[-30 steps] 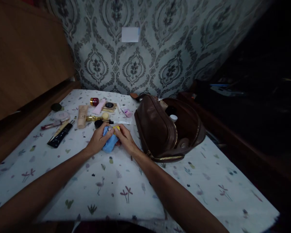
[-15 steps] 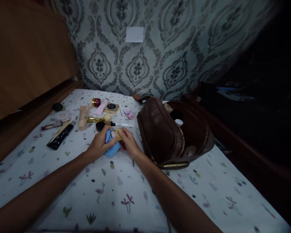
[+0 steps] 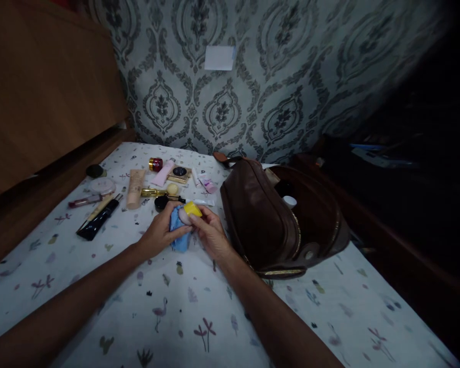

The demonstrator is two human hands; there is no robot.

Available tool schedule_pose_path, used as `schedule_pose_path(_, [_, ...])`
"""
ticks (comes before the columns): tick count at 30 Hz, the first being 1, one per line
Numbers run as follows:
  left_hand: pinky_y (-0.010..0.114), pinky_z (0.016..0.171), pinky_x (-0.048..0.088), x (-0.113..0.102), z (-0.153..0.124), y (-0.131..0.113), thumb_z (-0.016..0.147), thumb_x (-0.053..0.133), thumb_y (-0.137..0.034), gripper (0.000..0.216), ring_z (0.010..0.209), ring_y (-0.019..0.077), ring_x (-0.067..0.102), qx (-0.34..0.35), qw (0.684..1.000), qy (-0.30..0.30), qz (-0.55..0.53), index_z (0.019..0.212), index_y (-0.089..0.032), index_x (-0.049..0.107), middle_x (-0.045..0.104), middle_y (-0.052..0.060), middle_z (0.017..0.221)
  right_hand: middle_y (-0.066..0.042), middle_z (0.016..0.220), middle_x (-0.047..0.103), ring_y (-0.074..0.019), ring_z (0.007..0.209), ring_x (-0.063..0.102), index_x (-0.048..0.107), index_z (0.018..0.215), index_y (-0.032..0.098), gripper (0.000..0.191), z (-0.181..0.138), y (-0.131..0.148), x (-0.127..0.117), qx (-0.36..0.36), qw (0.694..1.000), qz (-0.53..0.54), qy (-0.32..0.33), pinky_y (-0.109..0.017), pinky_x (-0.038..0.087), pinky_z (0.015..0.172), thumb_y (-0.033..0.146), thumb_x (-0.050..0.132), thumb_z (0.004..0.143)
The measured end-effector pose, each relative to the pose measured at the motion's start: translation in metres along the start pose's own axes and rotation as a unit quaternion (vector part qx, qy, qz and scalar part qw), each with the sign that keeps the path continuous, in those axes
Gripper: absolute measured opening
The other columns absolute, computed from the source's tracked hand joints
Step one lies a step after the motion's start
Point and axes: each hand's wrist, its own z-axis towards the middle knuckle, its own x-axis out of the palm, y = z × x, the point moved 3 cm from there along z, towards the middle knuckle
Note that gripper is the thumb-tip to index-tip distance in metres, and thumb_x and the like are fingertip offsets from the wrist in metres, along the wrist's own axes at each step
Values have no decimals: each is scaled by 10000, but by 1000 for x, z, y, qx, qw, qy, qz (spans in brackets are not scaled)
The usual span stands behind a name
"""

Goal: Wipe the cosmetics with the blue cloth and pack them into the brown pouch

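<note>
My left hand (image 3: 161, 226) is closed around a crumpled blue cloth (image 3: 180, 242), which hangs a little below the fingers. In my right hand (image 3: 211, 233), the thumb and fingers grip a small container with a yellow part (image 3: 192, 208) and a pale, rounded end. That pale end rests against the cloth. Just behind the hands lie a black round lid or pot (image 3: 161, 204) and a thin white tube (image 3: 200, 202). A brown leather bag (image 3: 253, 214) stands open to the right of my right hand, with a white round cap (image 3: 290, 202) showing inside.
Several cosmetics lie at the back left: a beige tube (image 3: 135, 189), a black tube (image 3: 97, 221), a pink tube (image 3: 163, 173), a gold compact (image 3: 179, 174) and a red jar (image 3: 155, 164). A wooden cabinet (image 3: 53, 97) borders the left side; a patterned wall stands behind.
The yellow part has tilted upward, and more of the container shows above the cloth. Both hands stay close together. The whole view has shifted slightly.
</note>
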Motion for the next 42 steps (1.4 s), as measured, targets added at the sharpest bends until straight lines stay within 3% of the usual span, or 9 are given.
schedule_pose_path(3, [308, 822, 478, -1, -1, -3, 878, 602, -439, 411, 923, 214, 616, 11, 1000, -4, 5, 1191, -191, 508, 639, 47, 1053, 11, 909, 671, -140, 814, 602, 623, 930, 235, 403, 0, 1, 0, -33, 999, 5, -12, -255, 493, 765, 366, 847, 621])
schedule_pose_path(7, [362, 928, 473, -5, -3, -5, 954, 487, -405, 360, 1019, 233, 604, 28, 997, -75, 22, 1226, -171, 509, 622, 94, 1120, 15, 871, 643, -152, 755, 575, 559, 956, 244, 387, 0, -2, -2, -55, 992, -109, -15, -265, 479, 675, 349, 787, 661])
schedule_pose_path(11, [406, 1025, 439, 3, -5, -6, 961, 471, -385, 364, 1175, 260, 535, 85, 990, -34, 106, 1271, -206, 541, 554, 119, 1238, 15, 825, 608, -173, 766, 540, 587, 899, 220, 256, -5, -3, 0, -140, 931, -338, 0, -293, 457, 728, 258, 695, 670])
schedule_pose_path(15, [394, 963, 485, 10, -7, -5, 964, 453, -388, 330, 1156, 264, 546, 85, 980, -14, 179, 1215, -215, 579, 552, 112, 1210, -10, 820, 606, -204, 793, 562, 587, 863, 215, 139, -10, -5, 3, -169, 876, -451, 29, -324, 466, 758, 219, 613, 726])
schedule_pose_path(23, [340, 696, 488, 7, -5, -9, 929, 441, -471, 257, 774, 217, 599, -2, 988, -13, 156, 906, -227, 518, 597, 34, 865, -92, 1088, 635, -246, 1057, 583, 585, 1167, 205, 443, -14, -12, 2, -221, 826, -514, 60, -399, 485, 943, 73, 549, 745])
schedule_pose_path(27, [307, 638, 453, 2, -1, -10, 913, 454, -473, 267, 667, 192, 576, -37, 996, -29, 77, 840, -220, 501, 573, -5, 718, -97, 1141, 633, -243, 1089, 590, 558, 1213, 199, 508, -13, -13, 0, -220, 849, -478, 51, -393, 480, 975, 94, 594, 718])
schedule_pose_path(32, [273, 638, 466, -4, 3, 0, 906, 435, -561, 387, 717, 195, 585, -78, 995, -59, -3, 872, -201, 574, 609, 0, 746, -31, 1022, 647, -190, 856, 615, 576, 1126, 230, 438, -12, -10, 1, -138, 905, -401, 21, -323, 516, 798, 251, 709, 710])
schedule_pose_path(37, [260, 651, 470, -6, 3, 3, 880, 452, -604, 436, 725, 196, 586, -87, 995, -53, 20, 905, -200, 614, 639, -3, 769, 41, 808, 611, -150, 692, 554, 582, 1050, 250, 453, -12, -9, 4, -83, 921, -381, 5, -278, 476, 662, 328, 779, 649])
schedule_pose_path(42, [255, 603, 444, -9, 0, -2, 870, 417, -648, 493, 664, 190, 572, -73, 994, -55, 61, 903, -200, 620, 618, -10, 716, 38, 834, 627, -147, 730, 570, 581, 1012, 245, 472, -11, -13, 3, -63, 938, -342, 7, -263, 483, 661, 365, 816, 620])
